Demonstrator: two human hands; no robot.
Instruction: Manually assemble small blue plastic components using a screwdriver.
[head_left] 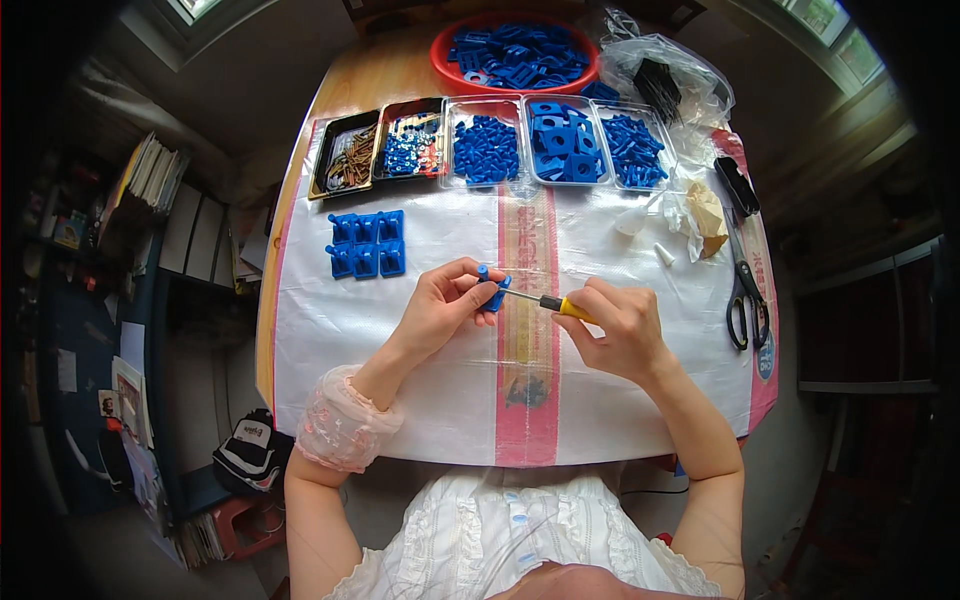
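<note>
Between the thumb and fingers of my left hand (pixel 450 305) is a small blue plastic part (pixel 495 291) with a peg sticking up. My right hand (pixel 622 325) is closed round the yellow and black handle of a screwdriver (pixel 568 306). The shaft points left, and its tip meets the blue part; the exact contact point is too small to make out. Left of my hands, several blue assembled pieces (pixel 367 243) with upright pegs stand in two rows on the white sheet (pixel 400 430).
Along the far side stand a tray of screws (pixel 346 152), a tray of small mixed parts (pixel 411 139) and clear trays of blue parts (pixel 486 150). Behind them is a red basin (pixel 440 62) of blue pieces. Black scissors (pixel 745 300), a white nozzle (pixel 664 254) and crumpled wrapping (pixel 706 218) lie right.
</note>
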